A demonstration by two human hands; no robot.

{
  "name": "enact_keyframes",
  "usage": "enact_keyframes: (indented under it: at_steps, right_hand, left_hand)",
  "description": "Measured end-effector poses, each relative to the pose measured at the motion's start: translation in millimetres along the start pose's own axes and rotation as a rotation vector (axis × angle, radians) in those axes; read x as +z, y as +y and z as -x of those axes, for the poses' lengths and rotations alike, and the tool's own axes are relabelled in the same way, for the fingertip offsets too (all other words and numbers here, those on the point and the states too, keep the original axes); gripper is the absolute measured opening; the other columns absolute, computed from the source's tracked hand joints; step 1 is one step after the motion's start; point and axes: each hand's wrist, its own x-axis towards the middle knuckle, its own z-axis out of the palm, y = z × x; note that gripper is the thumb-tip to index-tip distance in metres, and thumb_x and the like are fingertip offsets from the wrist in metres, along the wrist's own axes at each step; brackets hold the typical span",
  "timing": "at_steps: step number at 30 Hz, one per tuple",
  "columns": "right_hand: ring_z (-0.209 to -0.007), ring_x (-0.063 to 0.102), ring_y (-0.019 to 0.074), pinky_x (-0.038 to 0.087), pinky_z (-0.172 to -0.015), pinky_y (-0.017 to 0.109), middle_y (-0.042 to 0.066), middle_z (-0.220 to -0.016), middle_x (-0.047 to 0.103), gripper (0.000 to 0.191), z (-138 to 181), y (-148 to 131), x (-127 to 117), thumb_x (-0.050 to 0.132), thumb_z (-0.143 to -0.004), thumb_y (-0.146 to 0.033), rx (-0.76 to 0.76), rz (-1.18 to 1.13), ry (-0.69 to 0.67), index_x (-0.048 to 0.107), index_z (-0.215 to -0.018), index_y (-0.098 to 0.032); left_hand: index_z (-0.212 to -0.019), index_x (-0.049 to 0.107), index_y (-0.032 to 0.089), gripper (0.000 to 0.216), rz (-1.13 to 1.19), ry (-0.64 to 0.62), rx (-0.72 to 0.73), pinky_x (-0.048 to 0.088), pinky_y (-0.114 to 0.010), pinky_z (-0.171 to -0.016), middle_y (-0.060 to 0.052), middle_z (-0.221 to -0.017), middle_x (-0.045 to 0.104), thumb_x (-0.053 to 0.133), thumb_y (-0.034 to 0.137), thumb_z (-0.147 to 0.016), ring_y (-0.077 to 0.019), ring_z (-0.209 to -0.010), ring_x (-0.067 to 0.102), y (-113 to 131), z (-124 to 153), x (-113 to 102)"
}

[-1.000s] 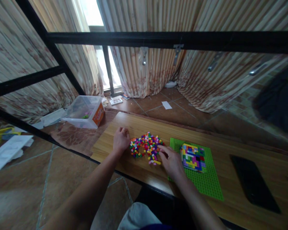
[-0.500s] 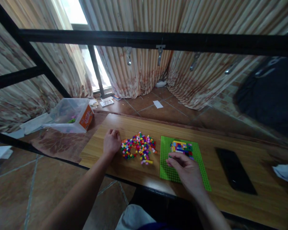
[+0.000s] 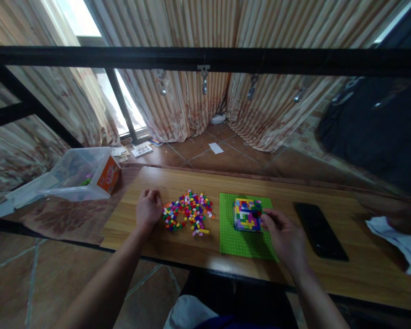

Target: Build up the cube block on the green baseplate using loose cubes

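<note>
My left hand (image 3: 149,208) rests on the wooden table with its fingers curled in, just left of a loose pile of small coloured bricks (image 3: 191,208). What those fingers hold, if anything, is hidden. On a green studded baseplate (image 3: 239,246) stands a low block of many-coloured bricks (image 3: 247,214), built up in its upper middle. My right hand (image 3: 283,233) is at the right side of this block, thumb and fingertips pinched close against its edge. Any piece between those fingertips is too small to make out.
A black phone-like slab (image 3: 320,230) lies right of the baseplate, with crumpled white material (image 3: 395,242) beyond it. A clear plastic bin (image 3: 84,171) stands on the floor at left. A black metal bar (image 3: 205,59) with hanging clips (image 3: 204,82) crosses ahead.
My right hand has moved from in front of the brick block to its right side, uncovering the block's top. My left hand stays beside the pile. The whole view has shifted slightly.
</note>
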Motion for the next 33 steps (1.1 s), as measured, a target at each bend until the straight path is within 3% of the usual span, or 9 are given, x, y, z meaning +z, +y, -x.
enact_keyframes:
  at_steps: [5, 10, 16, 21, 27, 33]
  right_hand:
    - [-0.088, 0.065, 0.0221, 0.053, -0.082, 0.039, 0.007, -0.095, 0.070, 0.033, -9, 0, 10, 0.055, -0.090, -0.050, -0.318, 0.219, -0.015, 0.075, -0.092, -0.024]
    - [-0.099, 0.059, 0.0239, 0.048, -0.090, 0.043, 0.008, -0.101, 0.064, 0.032, -19, 13, 24, 0.056, -0.089, -0.049, -0.380, 0.286, 0.033, 0.077, -0.088, -0.025]
    - [-0.108, 0.055, 0.0241, 0.041, -0.099, 0.046, 0.007, -0.112, 0.061, 0.030, -25, 22, 30, 0.061, -0.084, -0.051, -0.285, 0.212, 0.087, 0.077, -0.083, -0.025]
    - [-0.103, 0.059, 0.0226, 0.043, -0.097, 0.043, 0.008, -0.109, 0.064, 0.032, -29, 25, 35, 0.067, -0.077, -0.052, -0.112, 0.051, 0.113, 0.074, -0.082, -0.021]
    - [-0.086, 0.063, 0.0210, 0.050, -0.079, 0.037, 0.006, -0.096, 0.070, 0.045, -31, 27, 42, 0.075, -0.066, -0.055, 0.169, -0.128, 0.127, 0.072, -0.093, -0.019]
    - [-0.077, 0.063, 0.0187, 0.051, -0.071, 0.033, 0.005, -0.089, 0.070, 0.049, -31, 23, 43, 0.075, -0.065, -0.057, 0.183, -0.158, 0.110, 0.070, -0.094, -0.018]
  left_hand:
    - [-0.098, 0.069, 0.020, 0.024, -0.004, -0.004, -0.007, 0.051, -0.033, -0.080, -0.009, -0.104, 0.065, 0.047, 0.022, -0.088, -0.0236, -0.094, 0.064, 1, 0, -1]
    - [-0.099, 0.069, 0.020, 0.025, -0.002, -0.001, -0.014, 0.051, -0.033, -0.081, -0.010, -0.105, 0.066, 0.047, 0.022, -0.088, -0.0241, -0.095, 0.064, 0, -1, 0]
    - [-0.098, 0.069, 0.020, 0.024, 0.004, -0.002, -0.013, 0.051, -0.032, -0.082, -0.010, -0.106, 0.066, 0.047, 0.023, -0.088, -0.0238, -0.096, 0.064, 0, -1, 1]
    - [-0.099, 0.069, 0.019, 0.025, 0.003, 0.002, -0.011, 0.050, -0.032, -0.082, -0.009, -0.105, 0.065, 0.047, 0.022, -0.088, -0.0234, -0.095, 0.064, -1, -1, 2]
    - [-0.097, 0.070, 0.019, 0.024, 0.005, 0.008, 0.009, 0.050, -0.032, -0.084, -0.010, -0.103, 0.065, 0.047, 0.022, -0.089, -0.0233, -0.096, 0.064, -4, -1, 4]
    - [-0.098, 0.069, 0.018, 0.024, 0.010, 0.011, 0.012, 0.050, -0.032, -0.083, -0.010, -0.103, 0.065, 0.048, 0.020, -0.087, -0.0232, -0.095, 0.063, -3, 0, 3]
